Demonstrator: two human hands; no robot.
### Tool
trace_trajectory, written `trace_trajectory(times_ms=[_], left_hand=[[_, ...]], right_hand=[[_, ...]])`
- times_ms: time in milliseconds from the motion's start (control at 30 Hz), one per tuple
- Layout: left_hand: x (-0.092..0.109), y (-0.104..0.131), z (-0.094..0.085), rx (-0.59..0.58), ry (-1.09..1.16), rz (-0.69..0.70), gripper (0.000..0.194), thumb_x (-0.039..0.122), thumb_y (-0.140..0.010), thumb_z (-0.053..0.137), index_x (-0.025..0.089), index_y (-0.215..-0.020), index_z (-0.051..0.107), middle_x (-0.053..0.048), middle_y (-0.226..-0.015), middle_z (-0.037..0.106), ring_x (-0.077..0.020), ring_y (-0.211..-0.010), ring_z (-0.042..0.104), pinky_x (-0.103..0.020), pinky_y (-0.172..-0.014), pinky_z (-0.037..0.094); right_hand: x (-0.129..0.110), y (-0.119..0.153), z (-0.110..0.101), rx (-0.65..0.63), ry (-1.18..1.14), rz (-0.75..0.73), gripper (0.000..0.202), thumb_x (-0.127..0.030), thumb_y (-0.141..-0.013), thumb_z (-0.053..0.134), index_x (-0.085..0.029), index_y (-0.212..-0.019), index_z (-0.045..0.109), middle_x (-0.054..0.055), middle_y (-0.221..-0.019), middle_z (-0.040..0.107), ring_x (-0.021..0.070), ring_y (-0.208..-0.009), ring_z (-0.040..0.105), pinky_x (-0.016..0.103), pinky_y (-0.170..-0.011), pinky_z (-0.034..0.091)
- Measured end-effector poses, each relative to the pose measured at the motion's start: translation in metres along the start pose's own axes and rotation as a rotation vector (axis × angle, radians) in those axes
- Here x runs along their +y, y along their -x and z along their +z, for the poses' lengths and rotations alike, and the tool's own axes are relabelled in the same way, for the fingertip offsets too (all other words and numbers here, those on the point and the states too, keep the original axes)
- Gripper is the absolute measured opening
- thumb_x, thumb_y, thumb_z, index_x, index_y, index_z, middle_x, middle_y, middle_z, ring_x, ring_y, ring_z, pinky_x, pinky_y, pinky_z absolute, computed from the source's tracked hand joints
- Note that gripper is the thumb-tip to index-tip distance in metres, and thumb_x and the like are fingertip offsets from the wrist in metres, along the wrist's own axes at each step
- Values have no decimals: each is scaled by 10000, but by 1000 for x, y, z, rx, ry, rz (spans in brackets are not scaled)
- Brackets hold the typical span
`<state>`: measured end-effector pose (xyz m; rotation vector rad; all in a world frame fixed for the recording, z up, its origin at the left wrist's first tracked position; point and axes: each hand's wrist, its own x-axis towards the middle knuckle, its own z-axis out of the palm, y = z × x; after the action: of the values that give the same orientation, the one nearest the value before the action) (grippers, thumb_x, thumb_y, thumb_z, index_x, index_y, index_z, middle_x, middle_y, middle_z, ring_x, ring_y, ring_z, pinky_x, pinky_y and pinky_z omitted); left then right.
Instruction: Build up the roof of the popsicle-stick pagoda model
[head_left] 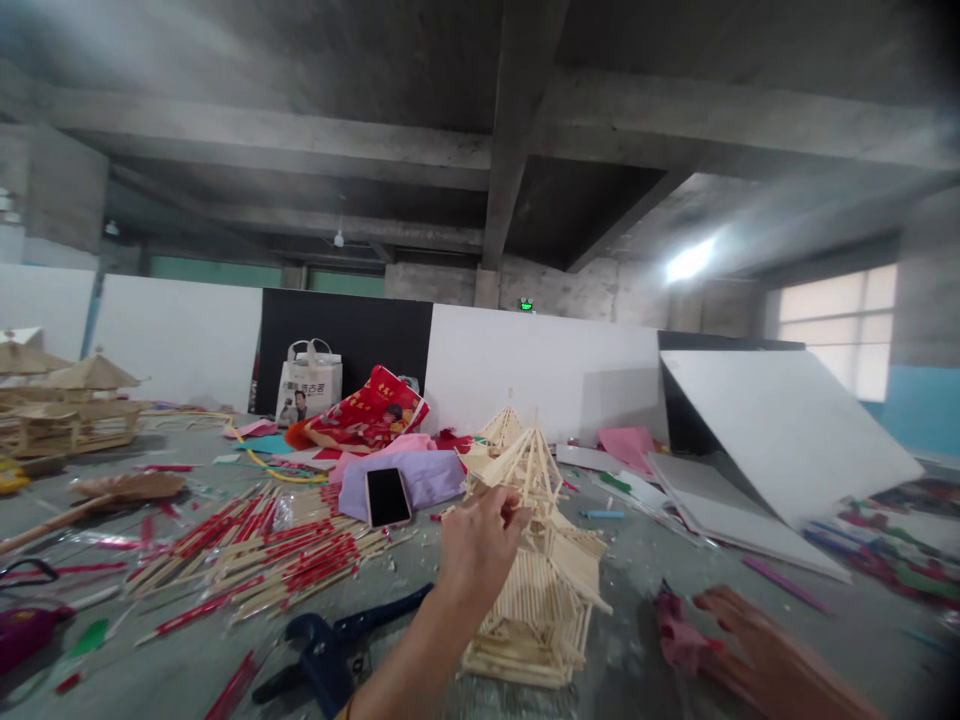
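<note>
- I am pinching the upper roof of the stick pagoda (541, 590) with my left hand (480, 545); excess pressure risks snapping glued sticks.
- I am resting my right hand (739, 625), fingers spread, flat on the worktop (645, 560) beside a pink scrap (679, 635).

Two hands are out over the floor, the left hand (480, 545) and the right hand (739, 620). Two stick pagodas stand in the middle: a tall pagoda model (536, 570) and a smaller pagoda (501, 430) behind it. There is one phone (388, 497), one blue cutter (337, 645) and one printed tote bag (309, 382). The red-wrapped chopsticks (255, 560) lie in a heap too tangled to count.
</note>
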<state>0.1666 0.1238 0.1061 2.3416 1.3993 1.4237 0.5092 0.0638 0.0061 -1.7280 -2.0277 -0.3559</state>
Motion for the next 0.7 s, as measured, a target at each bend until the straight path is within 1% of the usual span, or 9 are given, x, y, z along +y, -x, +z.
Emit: trace_trajectory(times_ms=[33, 100, 200, 267, 367, 467, 567, 633, 700], left_hand=[[0, 0, 0, 4, 1, 5, 139, 299, -774, 504, 213, -809, 607, -5, -775, 654, -146, -711, 581, -241, -641, 376], [0, 0, 1, 14, 2, 18, 130, 279, -779, 494, 217, -796, 608, 0, -769, 649, -142, -714, 577, -239, -646, 375], [1, 0, 2, 29, 2, 37, 123, 259, -780, 489, 226, -782, 608, 8, -766, 644, -138, -727, 573, -236, -659, 374], [0, 0, 2, 33, 1, 38, 122, 263, -778, 491, 231, -778, 609, 11, -768, 644, -139, -733, 573, -236, -659, 372], [0, 0, 3, 22, 2, 29, 127, 278, -780, 489, 234, -776, 608, 16, -758, 647, -137, -719, 577, -235, -650, 370], [1, 0, 2, 6, 1, 17, 135, 298, -781, 489, 232, -780, 607, 14, -756, 649, -139, -714, 580, -234, -641, 372], [-1, 2, -6, 0, -2, 8, 151, 330, -772, 502, 224, -815, 600, 2, -777, 653, -147, -717, 586, -239, -648, 380], [-7, 5, -17, 27, -23, 8, 162, 338, -782, 485, 222, -817, 593, 1, -779, 653, -146, -708, 588, -243, -653, 380], [-17, 8, -32, 71, -57, 16, 172, 329, -800, 453, 222, -789, 587, 6, -765, 649, -141, -699, 583, -243, -652, 375]], right_hand=[[-11, -3, -7, -9, 2, 2, 306, -334, -761, 495, -211, -1009, 625, 163, -1092, 591, 276, -1036, 533, 364, -870, 439], [-36, -10, -22, 7, -26, -27, 293, -341, -774, 491, -214, -1009, 610, 138, -1078, 596, 257, -1015, 544, 352, -851, 451], [-71, -16, -37, 11, -57, -73, 263, -302, -780, 480, -208, -997, 595, 106, -1046, 595, 221, -962, 564, 321, -824, 465], [-87, -16, -42, -9, -63, -96, 282, -313, -782, 481, -209, -1024, 583, 96, -1064, 586, 214, -979, 554, 319, -840, 460], [-97, -13, -45, -61, -55, -115, 332, -378, -794, 472, -231, -1076, 566, 79, -1112, 574, 213, -1039, 524, 330, -887, 441], [-97, -9, -44, -64, -21, -136, 387, -427, -795, 466, -253, -1132, 543, 65, -1168, 553, 219, -1084, 497, 342, -919, 422], [-83, -3, -40, -48, 20, -142, 397, -460, -785, 467, -265, -1116, 566, 61, -1189, 548, 244, -1105, 483, 370, -926, 414], [-59, 5, -31, -42, 20, -130, 380, -448, -779, 478, -290, -1114, 568, 55, -1191, 548, 251, -1107, 480, 368, -922, 421], [-24, 15, -15, 12, 0, -106, 372, -417, -757, 515, -380, -1127, 537, 20, -1176, 563, 244, -1084, 500, 340, -888, 455]])
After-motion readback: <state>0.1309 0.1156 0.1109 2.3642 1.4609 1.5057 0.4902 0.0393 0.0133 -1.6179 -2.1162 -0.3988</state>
